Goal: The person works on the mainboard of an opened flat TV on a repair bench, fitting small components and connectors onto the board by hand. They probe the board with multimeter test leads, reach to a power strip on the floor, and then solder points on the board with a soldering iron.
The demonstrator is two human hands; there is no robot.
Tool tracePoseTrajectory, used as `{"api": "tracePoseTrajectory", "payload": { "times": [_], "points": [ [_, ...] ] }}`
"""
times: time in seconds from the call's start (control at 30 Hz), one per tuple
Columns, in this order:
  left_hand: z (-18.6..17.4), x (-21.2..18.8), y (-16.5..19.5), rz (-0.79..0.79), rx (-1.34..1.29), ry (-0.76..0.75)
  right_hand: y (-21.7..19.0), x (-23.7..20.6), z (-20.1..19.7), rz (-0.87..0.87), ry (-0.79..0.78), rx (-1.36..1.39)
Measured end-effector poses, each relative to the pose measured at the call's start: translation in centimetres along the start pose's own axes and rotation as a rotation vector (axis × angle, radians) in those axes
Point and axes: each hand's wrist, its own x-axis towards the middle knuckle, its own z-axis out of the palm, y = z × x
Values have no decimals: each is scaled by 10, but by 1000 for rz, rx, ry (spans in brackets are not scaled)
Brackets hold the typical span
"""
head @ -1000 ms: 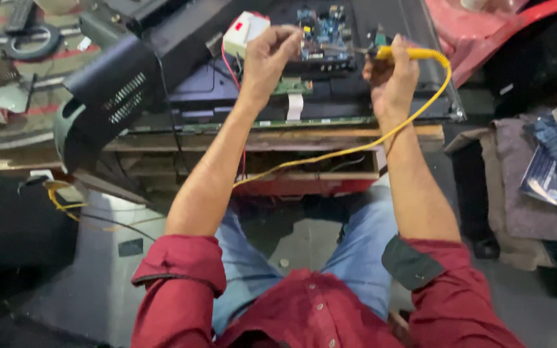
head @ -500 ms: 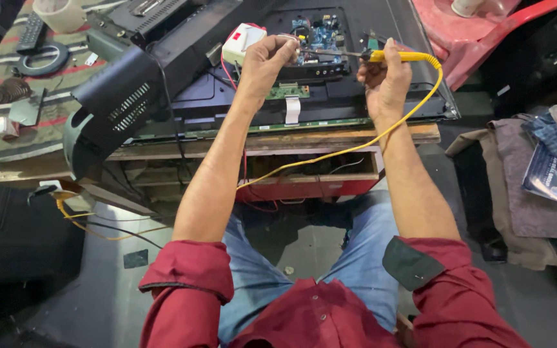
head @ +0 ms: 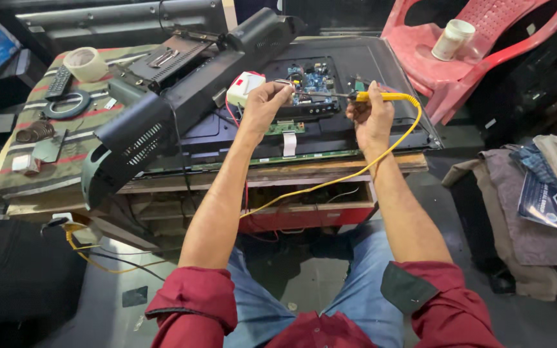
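So from the head cam, I'm sitting at the wooden table (head: pixel 278 177) with a flat TV panel (head: pixel 381 125) lying back-side up on it, reaching toward the far edge. My right hand (head: pixel 370 116) is curled tight around the yellow handle of a soldering iron (head: pixel 381 97), tip pointing left at the blue circuit board (head: pixel 311 80) sitting in the middle of the panel. Its yellow cord (head: pixel 356 173) is looping down off the front edge of the table and under it. My left hand (head: pixel 267 102) is pinched closed just beside the board's left side, fingertips holding something thin like wire, too small for me to tell exactly what. A little white box (head: pixel 243 88) with a red spot is sitting right by that hand. The long black back cover (head: pixel 182 106) is leaning diagonally across the left half of the table. Over at the far left corner there's a roll of tape (head: pixel 85 63) on a striped cloth (head: pixel 78 132). A red plastic chair (head: pixel 459 58) is standing past the table's right end.
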Motion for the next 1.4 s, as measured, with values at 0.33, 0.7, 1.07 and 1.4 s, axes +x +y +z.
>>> {"api": "tracePoseTrajectory", "payload": {
  "times": [0.33,0.7,1.07,1.4],
  "points": [
    [-1,2,0,-27,97,-3,-3,-4,7,-40,-46,0],
    [-1,1,3,-26,48,-2,-9,-5,14,16,-7,32],
    [1,1,5,-55,100,1,-8,-5,17,-27,-37,-30],
    [1,2,7,-62,101,15,-11,-7,15,7,-21,35]
  ]
}}
